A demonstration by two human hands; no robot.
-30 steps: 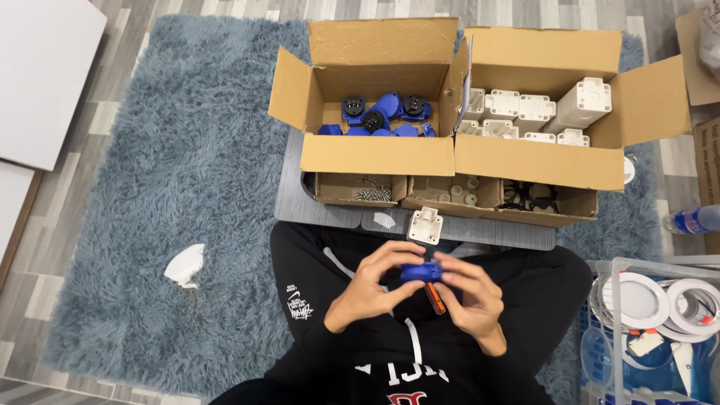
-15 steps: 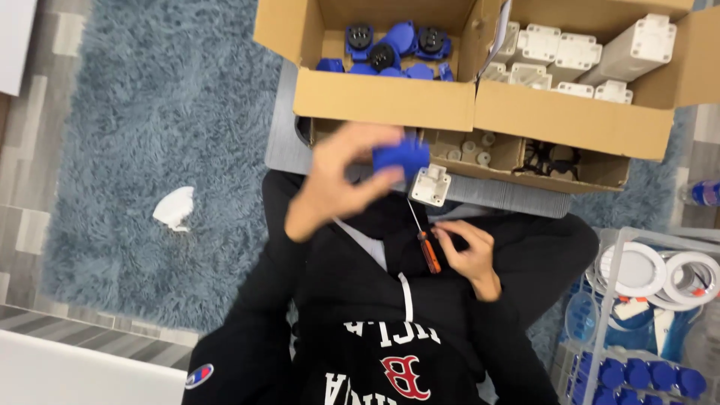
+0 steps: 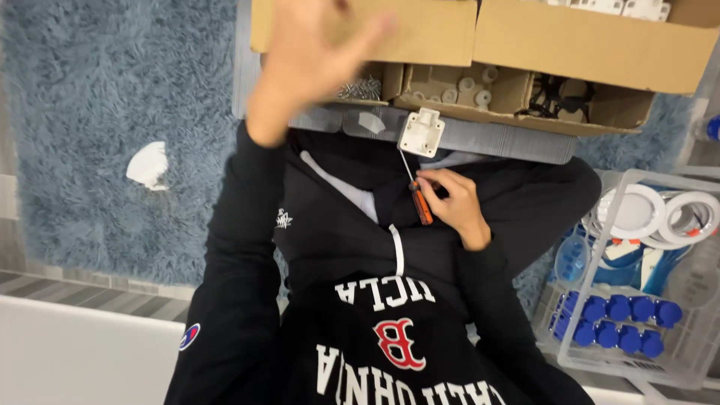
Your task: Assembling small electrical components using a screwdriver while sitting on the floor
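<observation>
My left hand (image 3: pixel 307 60) is raised in front of the left cardboard box (image 3: pixel 420 34), blurred, its fingers stretched out, and no blue part shows in it. Down on my lap, my right hand (image 3: pixel 459 206) grips a small screwdriver (image 3: pixel 418 199) with an orange handle. The screwdriver's thin shaft points up toward a white plastic housing (image 3: pixel 421 133), which lies on a grey board (image 3: pixel 510 139) at the foot of the boxes.
A second cardboard box (image 3: pixel 600 52) adjoins on the right, above low trays of small parts (image 3: pixel 457 86). A clear bin (image 3: pixel 637 300) at my right holds blue caps and white rings. A white scrap (image 3: pixel 148 165) lies on the blue-grey rug (image 3: pixel 97 112).
My left hand lifted a blue part from my lap up to the box, and the part is no longer visible. The right hand stayed low with the screwdriver. The view tilted down.
</observation>
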